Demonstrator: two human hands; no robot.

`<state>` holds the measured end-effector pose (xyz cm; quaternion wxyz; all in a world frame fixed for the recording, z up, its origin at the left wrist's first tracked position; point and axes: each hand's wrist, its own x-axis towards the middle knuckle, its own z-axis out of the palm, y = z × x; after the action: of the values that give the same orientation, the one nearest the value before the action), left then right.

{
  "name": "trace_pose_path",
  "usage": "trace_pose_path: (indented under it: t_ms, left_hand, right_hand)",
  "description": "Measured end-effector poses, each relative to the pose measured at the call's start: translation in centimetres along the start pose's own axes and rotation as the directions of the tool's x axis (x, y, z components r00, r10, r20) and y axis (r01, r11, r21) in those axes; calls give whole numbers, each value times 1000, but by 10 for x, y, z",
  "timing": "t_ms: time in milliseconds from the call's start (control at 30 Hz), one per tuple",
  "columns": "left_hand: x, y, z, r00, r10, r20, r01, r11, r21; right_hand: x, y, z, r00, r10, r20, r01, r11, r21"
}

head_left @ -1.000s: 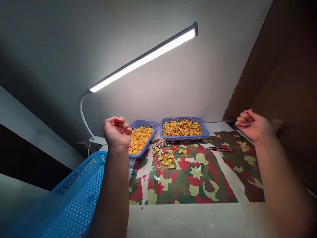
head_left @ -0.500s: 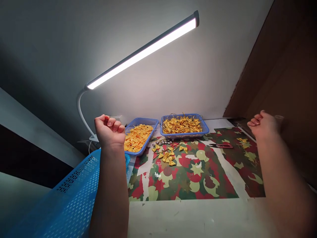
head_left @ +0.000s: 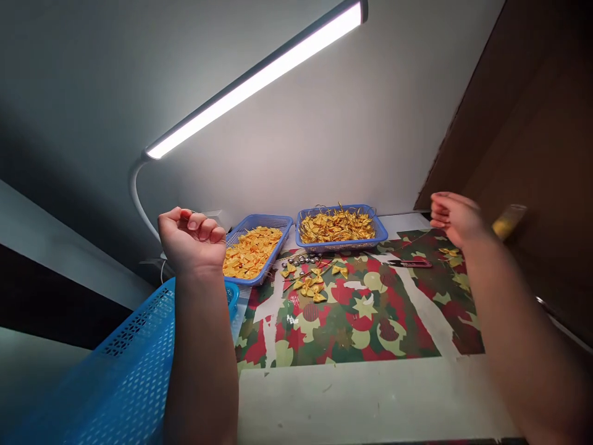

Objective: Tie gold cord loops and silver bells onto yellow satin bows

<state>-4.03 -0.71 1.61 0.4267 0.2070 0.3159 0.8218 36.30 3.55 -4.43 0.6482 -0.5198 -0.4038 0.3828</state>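
My left hand is raised above the table's left side as a closed fist, palm toward me; what it holds, if anything, is hidden. It hovers in front of a blue tray of orange-yellow bows. My right hand is raised at the right with its fingers curled in, over the patterned mat's far right corner. A second blue tray holds gold bows with wire loops. Several loose gold bows and small silver beads lie on the mat between my hands.
A lit bar lamp on a white gooseneck reaches over the table. A large blue perforated basket stands at the near left. Red-handled snips lie on the mat. A brown board closes off the right side, with a grey wall behind.
Both hands stay closed. My left hand has drifted left and up. My right hand moved out to the right, then back left and higher. The view has tilted slightly.
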Motion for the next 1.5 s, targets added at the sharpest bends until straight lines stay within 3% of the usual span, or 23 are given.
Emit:
trace_pose_path:
  t_ms: [67,133,200,267,300,467,667,800,1033,1167,1233,1267,1367,1400,1433,1500]
  left_hand:
    - [-3,0,2,1000,-7,23,7,1000,0]
    - [-6,1,4,999,-9,41,9,1000,3]
    - [-8,1,5,999,-8,54,7,1000,11]
    - [-9,2,6,998,-9,58,8,1000,16]
    - [-9,2,6,998,-10,58,9,1000,18]
    - [-8,3,6,998,-11,55,10,1000,11]
    - [-5,0,4,998,-10,62,9,1000,16]
    - [-4,-2,4,997,-10,75,8,1000,23]
    - [-6,3,5,1000,9,22,-10,999,48]
    - [-1,-2,2,981,165,100,-186,946,266]
    - [-1,-5,-2,955,217,201,-288,839,462]
    - [-2,-6,-4,952,174,253,-291,773,564]
    - [-13,0,-12,924,-171,341,-243,427,871]
    - [-18,4,-13,915,-223,336,-255,325,911]
    - [-25,8,-14,915,-218,340,-280,263,923]
    - [-38,13,-11,910,-103,401,-370,236,899]
  right_hand:
    - [-14,6,19,981,62,185,-37,990,-134]
    - [-33,15,42,920,143,365,-32,956,-293]
    - [-53,28,66,681,276,679,329,712,-620]
    - [-70,43,87,629,329,705,409,631,-659]
    - [-77,51,95,636,340,693,429,590,-684]
    - [-92,78,115,760,320,566,443,382,-811]
    - [-101,93,124,799,324,506,422,297,-857]
    - [-99,96,123,786,337,518,403,358,-843]
    - [-68,75,101,697,341,630,326,632,-703]
    - [-58,54,87,664,305,683,271,752,-600]
    - [-56,43,81,645,288,708,257,790,-556]
    - [-56,38,77,637,280,718,254,803,-539]
    - [-57,22,70,608,262,750,240,839,-488]
    - [-58,17,68,599,258,758,229,852,-471]
    - [-59,13,66,588,253,768,216,867,-450]
    - [-62,5,64,561,229,795,197,896,-397]
